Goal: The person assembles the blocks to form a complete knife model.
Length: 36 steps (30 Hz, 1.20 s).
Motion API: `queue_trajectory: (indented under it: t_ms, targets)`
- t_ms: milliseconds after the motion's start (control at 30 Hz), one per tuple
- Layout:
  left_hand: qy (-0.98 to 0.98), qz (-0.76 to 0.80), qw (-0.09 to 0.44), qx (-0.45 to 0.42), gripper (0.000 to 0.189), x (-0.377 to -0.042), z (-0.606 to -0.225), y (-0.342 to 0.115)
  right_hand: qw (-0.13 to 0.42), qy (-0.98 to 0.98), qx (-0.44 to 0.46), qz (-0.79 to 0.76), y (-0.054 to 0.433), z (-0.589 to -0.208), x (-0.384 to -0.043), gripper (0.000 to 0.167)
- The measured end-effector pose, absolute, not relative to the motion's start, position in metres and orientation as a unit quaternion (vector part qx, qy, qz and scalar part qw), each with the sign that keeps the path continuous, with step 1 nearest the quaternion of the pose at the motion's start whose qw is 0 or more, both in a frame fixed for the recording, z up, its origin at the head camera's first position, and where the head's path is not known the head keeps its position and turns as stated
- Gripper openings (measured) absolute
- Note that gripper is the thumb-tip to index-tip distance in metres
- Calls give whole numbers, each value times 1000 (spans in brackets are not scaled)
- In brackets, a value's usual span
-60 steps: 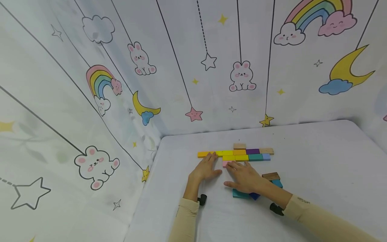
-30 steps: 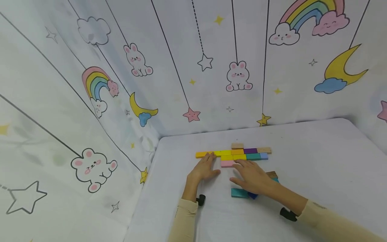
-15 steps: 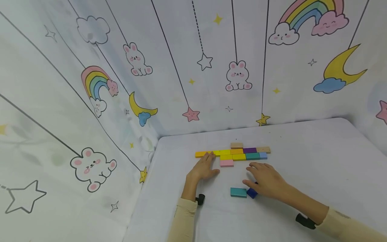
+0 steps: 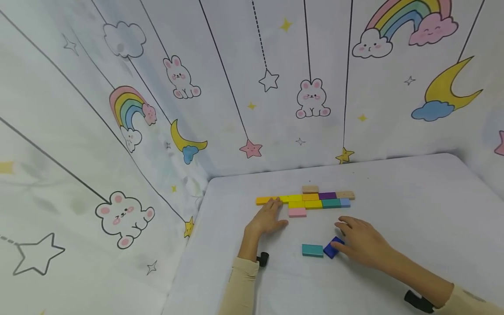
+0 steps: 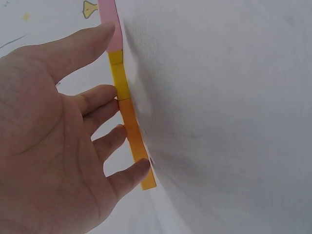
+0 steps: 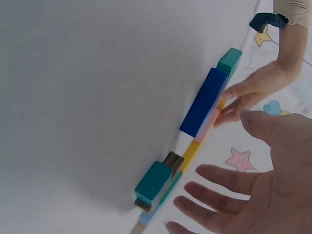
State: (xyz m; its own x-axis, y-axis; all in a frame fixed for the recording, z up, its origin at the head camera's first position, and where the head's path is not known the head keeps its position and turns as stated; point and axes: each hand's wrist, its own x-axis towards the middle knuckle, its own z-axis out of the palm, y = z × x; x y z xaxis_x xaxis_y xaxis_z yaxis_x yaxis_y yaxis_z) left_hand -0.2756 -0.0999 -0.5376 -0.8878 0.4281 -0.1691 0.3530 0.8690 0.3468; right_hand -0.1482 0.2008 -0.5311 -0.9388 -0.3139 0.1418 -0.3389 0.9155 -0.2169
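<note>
My left hand (image 4: 267, 217) rests its straight fingertips against the orange block (image 5: 134, 129) and yellow block (image 5: 120, 80) at the left of a flat block layout. Its thumb points toward the pink block (image 4: 297, 212) at the layout's front. My right hand (image 4: 364, 240) hovers over the loose blocks, fingers spread and holding nothing. Its thumb overlaps the dark blue block (image 4: 334, 247) in the head view; whether it touches cannot be told. Left of that lies a teal block (image 4: 313, 250). In the right wrist view, another teal block (image 6: 155, 181) lies across a brown wooden block (image 6: 173, 163), both hidden in the head view.
The layout's rows include a purple block (image 4: 327, 196), a green block (image 4: 331, 203), a light blue block (image 4: 344, 202) and a plain wooden block (image 4: 310, 189) at the back. All stand on a white-covered table (image 4: 413, 210) before a patterned cloth wall (image 4: 220, 87).
My right hand has left the pink block and moved right and nearer me, over the loose blocks. The pink and dark blue blocks are uncovered. The left hand stays put.
</note>
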Motion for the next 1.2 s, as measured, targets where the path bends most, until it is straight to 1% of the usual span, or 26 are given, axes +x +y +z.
queue_trajectory:
  t_ms: [200, 333, 500, 600, 867, 1200]
  targets:
    - [959, 151, 116, 208, 73, -277, -539, -100, 65, -977, 148, 137, 213, -532, -140, 62]
    - [961, 142, 119, 204, 73, -277, -539, -100, 72, -977, 160, 125, 219, -533, -135, 61]
    - [962, 142, 120, 201, 72, -278, -540, -100, 57, -974, 185, 117, 224, -534, -134, 66]
    - [961, 145, 123, 202, 73, -278, -540, -100, 57, -972, 195, 120, 226, -534, -133, 68]
    - [960, 144, 128, 202, 73, -276, -540, -99, 48, -971, 199, 126, 225, -538, -134, 76]
    - [961, 143, 124, 202, 72, -276, -539, -99, 50, -968, 210, 127, 213, -542, -144, 83]
